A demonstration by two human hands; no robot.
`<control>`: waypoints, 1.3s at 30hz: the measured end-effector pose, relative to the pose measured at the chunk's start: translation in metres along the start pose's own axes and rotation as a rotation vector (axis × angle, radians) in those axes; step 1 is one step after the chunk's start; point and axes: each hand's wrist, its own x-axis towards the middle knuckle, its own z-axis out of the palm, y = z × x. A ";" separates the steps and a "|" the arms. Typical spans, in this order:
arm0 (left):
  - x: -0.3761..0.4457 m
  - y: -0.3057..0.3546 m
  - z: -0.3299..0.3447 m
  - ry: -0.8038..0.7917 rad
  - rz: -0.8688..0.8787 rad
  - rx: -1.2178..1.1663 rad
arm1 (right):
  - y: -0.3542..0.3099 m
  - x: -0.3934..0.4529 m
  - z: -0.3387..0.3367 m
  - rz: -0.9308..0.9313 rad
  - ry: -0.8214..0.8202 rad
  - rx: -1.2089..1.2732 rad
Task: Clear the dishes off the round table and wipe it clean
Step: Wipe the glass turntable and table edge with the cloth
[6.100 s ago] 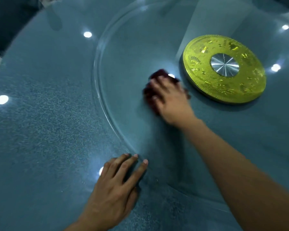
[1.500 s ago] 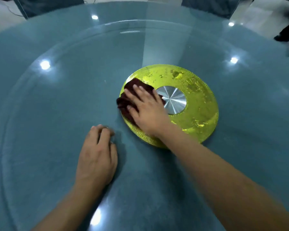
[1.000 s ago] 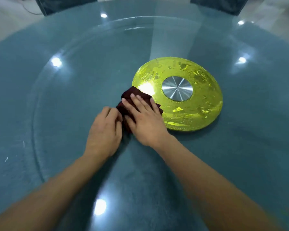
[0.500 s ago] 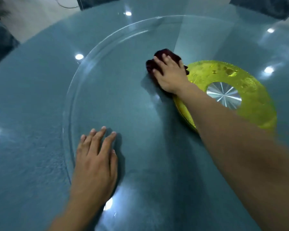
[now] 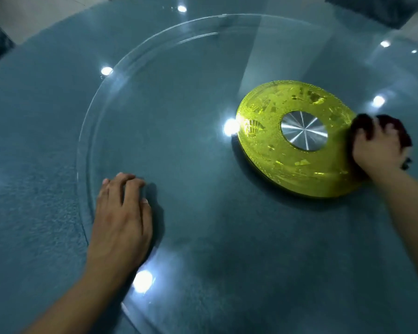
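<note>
maroon cloth (image 5: 401,131) under right hand (image 5: 377,148), fingers curled on it; left hand (image 5: 121,213) flat on glass turntable (image 5: 179,116).

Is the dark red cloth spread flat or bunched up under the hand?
Bunched. The dark red cloth shows as lumpy folds around the right hand, which presses it beside the yellow disc.

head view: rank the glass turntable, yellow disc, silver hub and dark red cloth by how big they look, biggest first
1. glass turntable
2. yellow disc
3. and 4. silver hub and dark red cloth: look about alike; the right hand covers much of the cloth, so I won't rank them.
</note>
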 end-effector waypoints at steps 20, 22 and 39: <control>-0.016 -0.005 -0.003 0.042 0.026 0.026 | -0.011 -0.171 0.014 -0.259 0.041 -0.010; -0.018 -0.005 -0.007 0.001 0.036 0.016 | 0.035 -0.152 -0.005 0.000 0.020 0.026; -0.152 -0.047 -0.062 -0.157 0.118 0.170 | -0.125 -0.471 0.045 -0.850 -0.051 0.058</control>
